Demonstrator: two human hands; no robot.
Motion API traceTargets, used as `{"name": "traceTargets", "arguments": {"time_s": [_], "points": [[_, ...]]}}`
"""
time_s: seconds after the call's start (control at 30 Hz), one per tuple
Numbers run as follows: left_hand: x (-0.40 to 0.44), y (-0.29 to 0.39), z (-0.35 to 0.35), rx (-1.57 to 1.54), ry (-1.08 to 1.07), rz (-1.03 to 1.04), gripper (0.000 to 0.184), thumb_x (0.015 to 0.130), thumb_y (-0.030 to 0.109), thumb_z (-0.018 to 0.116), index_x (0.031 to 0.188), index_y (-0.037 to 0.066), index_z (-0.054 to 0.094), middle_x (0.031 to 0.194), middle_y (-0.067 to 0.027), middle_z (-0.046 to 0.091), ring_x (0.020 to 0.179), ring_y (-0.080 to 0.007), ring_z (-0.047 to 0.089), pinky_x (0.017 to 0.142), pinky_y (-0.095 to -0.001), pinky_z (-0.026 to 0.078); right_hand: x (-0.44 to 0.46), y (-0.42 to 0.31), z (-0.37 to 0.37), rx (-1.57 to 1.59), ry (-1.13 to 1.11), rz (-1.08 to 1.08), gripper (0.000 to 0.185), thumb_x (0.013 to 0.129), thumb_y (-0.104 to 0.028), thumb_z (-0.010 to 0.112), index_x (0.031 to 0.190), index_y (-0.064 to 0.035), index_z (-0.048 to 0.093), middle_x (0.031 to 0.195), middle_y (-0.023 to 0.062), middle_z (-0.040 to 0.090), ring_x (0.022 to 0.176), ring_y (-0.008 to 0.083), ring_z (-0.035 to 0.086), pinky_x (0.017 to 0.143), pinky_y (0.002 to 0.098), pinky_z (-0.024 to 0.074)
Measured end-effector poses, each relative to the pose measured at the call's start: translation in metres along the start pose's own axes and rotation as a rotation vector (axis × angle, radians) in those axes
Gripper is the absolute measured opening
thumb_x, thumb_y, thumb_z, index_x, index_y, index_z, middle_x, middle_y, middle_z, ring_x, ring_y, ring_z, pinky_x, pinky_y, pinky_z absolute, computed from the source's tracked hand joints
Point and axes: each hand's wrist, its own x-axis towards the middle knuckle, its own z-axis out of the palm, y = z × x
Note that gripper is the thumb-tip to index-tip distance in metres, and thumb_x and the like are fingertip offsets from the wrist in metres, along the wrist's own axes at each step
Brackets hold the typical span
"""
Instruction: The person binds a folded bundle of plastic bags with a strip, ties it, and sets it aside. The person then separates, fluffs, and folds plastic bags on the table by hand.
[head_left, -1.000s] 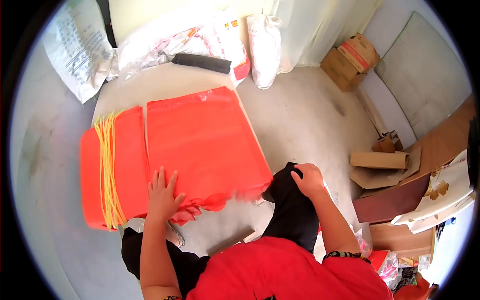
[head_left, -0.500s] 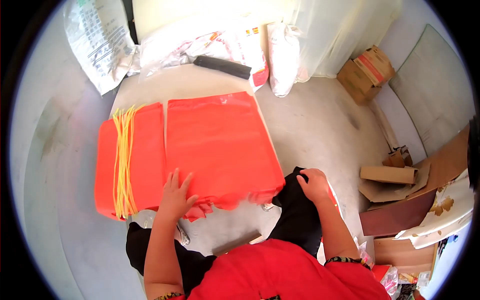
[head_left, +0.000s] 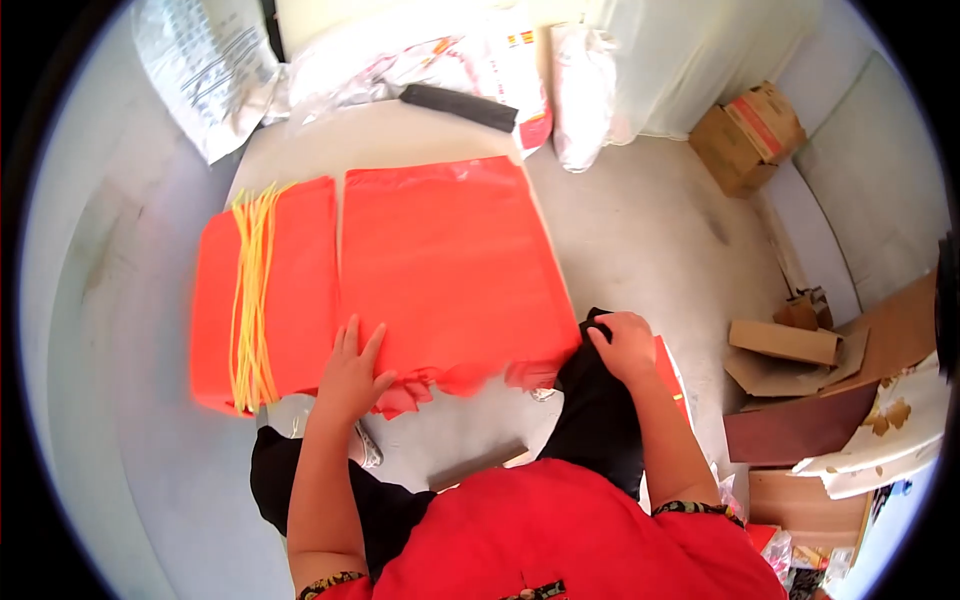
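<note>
Two flat stacks of red sheets lie side by side on a pale table. My left hand (head_left: 350, 375) rests with fingers spread near the lower edge, where the larger right red stack (head_left: 450, 260) meets the narrower left red stack (head_left: 300, 290). A bundle of yellow strings (head_left: 253, 300) lies lengthwise over the left stack. Ragged red flaps hang at the near edge of the right stack. On my black-trousered knee lies my right hand (head_left: 625, 347), thumb apart from the fingers, holding nothing.
A black roll (head_left: 460, 107) lies at the far end of the table (head_left: 300, 150), before white plastic sacks (head_left: 440, 65). Another white sack (head_left: 583, 95) stands on the floor. Cardboard boxes (head_left: 745, 140) sit at the back right, and an opened carton (head_left: 785, 343) lies at the right.
The whole view has shifted, so the table and stacks appear farther right and slightly higher than a second ago. Both hands keep their places on the stack and the knee.
</note>
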Motion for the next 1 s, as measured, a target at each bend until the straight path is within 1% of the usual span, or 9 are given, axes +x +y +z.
{"name": "traceTargets", "arguments": {"time_s": [0.07,0.17,0.23,0.33,0.53,0.63,0.73,0.83,1.0], "points": [[-0.003,-0.002,-0.003,-0.027,0.022,0.002,0.078,0.089,0.033,0.073,0.157,0.014,0.04,0.166,-0.0259,0.023,0.151,-0.0447,0.028,0.12,-0.0492,0.035,-0.001,0.009,0.009,0.009,0.035,0.004,0.025,0.089,-0.028,0.071,0.102,-0.007,0.075,0.104,0.0143,0.072,0.103,0.0371,0.065,0.093,0.0481,0.0507],[-0.008,-0.013,0.002,-0.036,0.056,0.015,0.078,0.089,0.032,0.074,0.157,0.015,0.04,0.165,-0.0262,0.024,0.151,-0.0443,0.029,0.119,-0.0487,0.037,-0.001,0.011,0.01,0.006,-0.007,0.031,0.025,0.09,-0.028,0.072,0.104,-0.0075,0.075,0.108,0.0118,0.072,0.108,0.0338,0.064,0.099,0.0452,0.0491],[-0.01,-0.015,0.003,-0.05,0.071,0.036,0.078,0.089,0.03,0.074,0.157,0.015,0.039,0.165,-0.026,0.024,0.151,-0.0431,0.029,0.119,-0.048,0.037,0.0,0.009,0.009,-0.01,-0.022,0.038,0.025,0.091,-0.027,0.072,0.105,-0.0073,0.074,0.109,0.0113,0.072,0.109,0.0332,0.064,0.1,0.0447,0.0488],[-0.013,-0.012,-0.003,-0.134,0.054,0.002,0.08,0.088,0.026,0.074,0.157,0.011,0.037,0.165,-0.0274,0.023,0.151,-0.0434,0.03,0.119,-0.0478,0.038,0.0,0.01,0.009,-0.024,-0.016,0.039,0.024,0.091,-0.024,0.072,0.106,-0.0064,0.074,0.11,0.0108,0.073,0.109,0.0326,0.064,0.1,0.0442,0.0486],[-0.012,-0.025,0.016,-0.228,0.155,0.0,0.08,0.09,0.024,0.073,0.157,0.004,0.034,0.165,-0.0301,0.021,0.149,-0.0455,0.031,0.118,-0.047,0.038,0.002,0.006,0.01,-0.018,-0.01,0.009,0.025,0.09,-0.025,0.072,0.105,-0.0054,0.074,0.108,0.0115,0.073,0.108,0.0332,0.064,0.1,0.0446,0.0489],[-0.007,-0.022,0.017,-0.327,0.111,-0.091,0.08,0.091,0.025,0.073,0.157,0.003,0.034,0.165,-0.03,0.02,0.15,-0.045,0.031,0.118,-0.0464,0.038,0.002,0.006,0.01,-0.018,0.0,-0.021,0.025,0.09,-0.025,0.072,0.105,-0.0051,0.074,0.108,0.0122,0.073,0.107,0.0338,0.065,0.099,0.045,0.0491],[-0.002,-0.014,0.014,-0.38,0.099,-0.202,0.08,0.09,0.024,0.073,0.157,0.004,0.035,0.167,-0.0268,0.018,0.151,-0.0424,0.032,0.119,-0.0449,0.037,0.003,0.005,0.009,-0.037,0.001,-0.002,0.025,0.09,-0.026,0.072,0.105,-0.0053,0.074,0.108,0.0127,0.073,0.107,0.0342,0.065,0.099,0.0452,0.0492],[0.005,-0.018,0.024,-0.359,0.15,-0.183,0.078,0.089,0.025,0.074,0.155,0.003,0.039,0.166,-0.0276,0.02,0.151,-0.0424,0.031,0.119,-0.0452,0.037,0.002,0.003,0.009,-0.031,-0.006,0.023,0.024,0.09,-0.025,0.072,0.104,-0.006,0.074,0.108,0.0128,0.073,0.106,0.0343,0.065,0.099,0.0451,0.0493],[0.012,-0.026,0.034,-0.248,0.214,-0.165,0.074,0.087,0.022,0.077,0.15,0.001,0.045,0.164,-0.0277,0.025,0.147,-0.0437,0.035,0.12,-0.0461,0.036,0.001,0.005,0.01,-0.05,-0.015,0.018,0.025,0.09,-0.026,0.072,0.105,-0.006,0.074,0.109,0.0124,0.073,0.107,0.0337,0.065,0.098,0.0449,0.0494]]}}
